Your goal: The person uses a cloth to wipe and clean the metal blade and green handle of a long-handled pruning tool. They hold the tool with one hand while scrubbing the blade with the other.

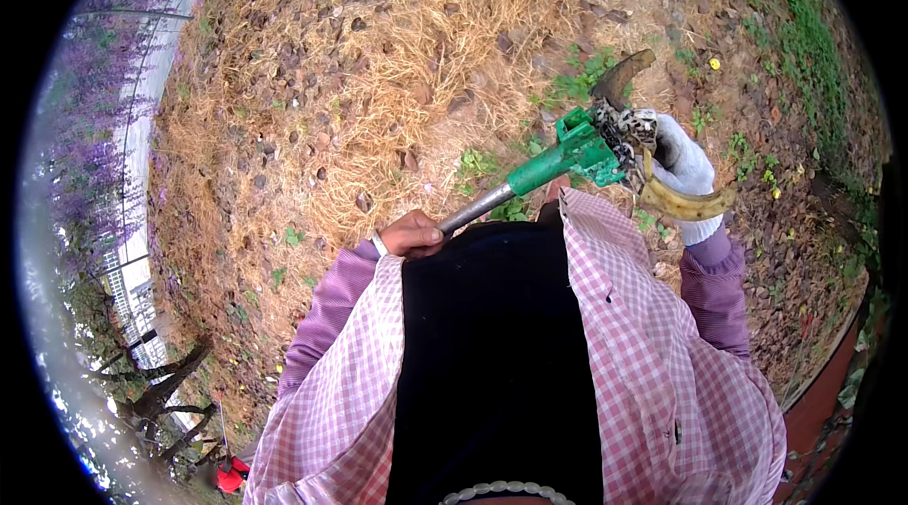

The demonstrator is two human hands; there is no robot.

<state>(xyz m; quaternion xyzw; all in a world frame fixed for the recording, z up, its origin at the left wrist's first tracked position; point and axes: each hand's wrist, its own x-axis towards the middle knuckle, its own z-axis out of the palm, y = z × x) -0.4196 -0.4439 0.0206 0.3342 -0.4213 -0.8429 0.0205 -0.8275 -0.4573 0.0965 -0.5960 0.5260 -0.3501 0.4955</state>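
Note:
Bare and curled, my left hand (411, 235) grips the metal pole of a litter picker (567, 160) with a green plastic head. The pole runs up and to the right from that hand. My right hand (683, 157) wears a white glove and closes on a dirty, blotched black-and-white clump (624, 134) at the picker's jaws. Out of the clump stick a yellow-brown curved strip (686, 200), like banana peel, and a darker brown curved strip (622, 79). The gloved fingertips are partly hidden behind these bits.
Dry grass (416, 60) and fallen leaves cover the ground, with green weeds (804, 42) at the right. Purple-flowered plants (90, 108) and a pale path (142, 127) lie at the left. A tree (156, 396) and a person in red (232, 475) show at lower left.

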